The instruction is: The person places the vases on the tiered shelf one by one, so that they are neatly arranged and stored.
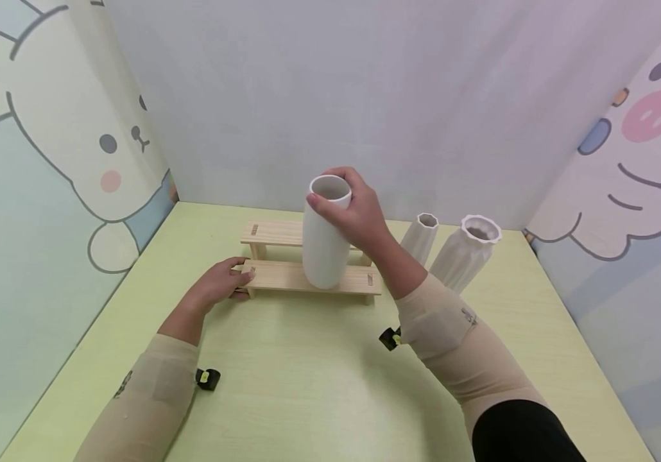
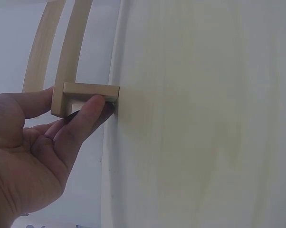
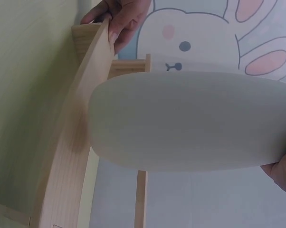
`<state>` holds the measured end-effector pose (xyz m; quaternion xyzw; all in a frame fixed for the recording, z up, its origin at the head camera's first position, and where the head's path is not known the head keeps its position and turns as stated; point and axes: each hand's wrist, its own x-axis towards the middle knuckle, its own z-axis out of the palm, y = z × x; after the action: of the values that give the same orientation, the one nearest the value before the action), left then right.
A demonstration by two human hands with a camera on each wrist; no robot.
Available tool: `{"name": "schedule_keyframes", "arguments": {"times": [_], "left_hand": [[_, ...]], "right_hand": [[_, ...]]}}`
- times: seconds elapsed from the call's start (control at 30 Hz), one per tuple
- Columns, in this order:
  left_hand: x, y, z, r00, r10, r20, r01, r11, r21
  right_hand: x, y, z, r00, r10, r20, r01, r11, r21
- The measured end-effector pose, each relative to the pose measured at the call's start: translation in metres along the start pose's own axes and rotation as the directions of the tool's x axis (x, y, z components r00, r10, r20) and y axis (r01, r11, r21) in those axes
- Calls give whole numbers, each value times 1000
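Note:
My right hand point(image 1: 360, 215) grips a smooth white vase point(image 1: 325, 250) near its rim, the thumb across the front. The vase is upright over the lower step of a two-tier wooden stand point(image 1: 275, 276), and in the right wrist view its rounded base point(image 3: 98, 118) comes right up to the board. My left hand point(image 1: 222, 282) holds the left end of that lower step, thumb on top and fingers beneath. From the left wrist view, the fingers point(image 2: 88, 114) curl around the step's short leg point(image 2: 93, 89).
Two more white vases stand right of the stand: a narrow faceted one point(image 1: 421, 237) and a wider one with a scalloped rim point(image 1: 463, 256), both partly behind my right arm. A pale curtain point(image 1: 365, 96) hangs behind the light yellow table point(image 1: 284, 385). Cartoon-printed walls flank it.

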<state>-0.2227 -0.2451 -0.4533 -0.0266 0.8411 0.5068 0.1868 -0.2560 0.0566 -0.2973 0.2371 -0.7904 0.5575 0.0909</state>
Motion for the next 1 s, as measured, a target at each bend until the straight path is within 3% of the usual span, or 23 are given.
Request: {"name": "schedule_keyframes", "arguments": {"times": [1.0], "left_hand": [[-1,3,1,1000,-15,-13,15,999,-31]], "right_hand": [[7,-5,21,1000,-15,19,15,1000,16]]}}
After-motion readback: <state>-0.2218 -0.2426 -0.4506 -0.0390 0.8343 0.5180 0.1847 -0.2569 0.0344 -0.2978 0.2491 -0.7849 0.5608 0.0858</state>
